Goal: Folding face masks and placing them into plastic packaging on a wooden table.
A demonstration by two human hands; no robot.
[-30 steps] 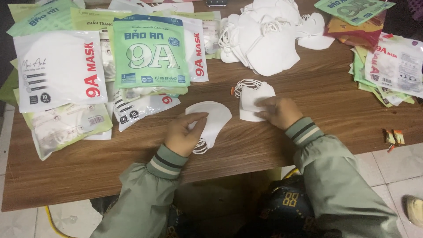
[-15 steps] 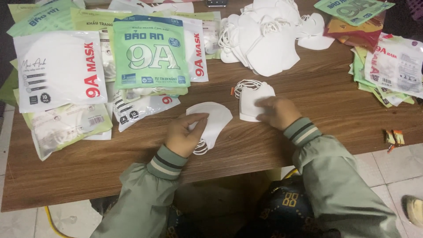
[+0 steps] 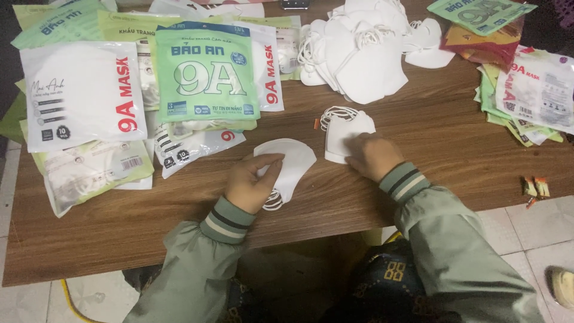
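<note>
My left hand (image 3: 251, 182) rests on a folded white face mask (image 3: 293, 161) lying flat on the brown wooden table (image 3: 448, 143), fingers pressed on its left edge. My right hand (image 3: 373, 157) presses down on a small stack of folded white masks (image 3: 345, 133) with ear loops at its top, just right of the first mask. Both sleeves are grey-green with striped cuffs.
A loose pile of white masks (image 3: 359, 54) lies at the back centre. Packaged masks in white and green bags (image 3: 206, 72) cover the left side of the table. More flat bags (image 3: 532, 90) are stacked at the right edge. Small wrappers (image 3: 535, 188) lie near the right front corner.
Both hands have stayed nearly in place; my right hand has shifted slightly on the small stack of masks.
</note>
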